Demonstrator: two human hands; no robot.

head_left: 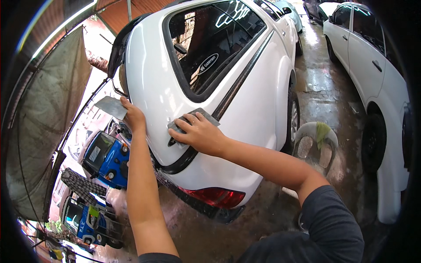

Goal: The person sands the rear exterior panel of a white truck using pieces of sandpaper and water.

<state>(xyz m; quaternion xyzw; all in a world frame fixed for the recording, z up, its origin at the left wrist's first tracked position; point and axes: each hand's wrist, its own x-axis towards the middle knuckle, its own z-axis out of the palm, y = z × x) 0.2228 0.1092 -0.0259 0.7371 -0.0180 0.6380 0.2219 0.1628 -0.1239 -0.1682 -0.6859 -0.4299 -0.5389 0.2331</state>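
Note:
The white canopy (147,83) on the back of a pickup fills the middle, with a dark side window (210,48) and a black trim strip (247,70). My left hand (135,118) is up by its rear edge, thumb and fingers closed on a thin grey flat sheet (112,107) that juts out to the left. Pressed flat on the canopy's rear corner, my right hand (199,133) covers part of a grey sanding sheet (209,117). That sheet overlaps the trim strip. Beside those fingertips a small dark mark (171,141) shows. The red tail light (215,197) sits lower down.
A pale plastic stool (305,131) with a green cloth (322,131) on it stands right of the pickup's rear wheel (293,116). Another white vehicle (364,57) is parked farther right. Blue vehicles (107,158) and a hanging tarp (48,118) are at left. The floor (318,87) looks wet.

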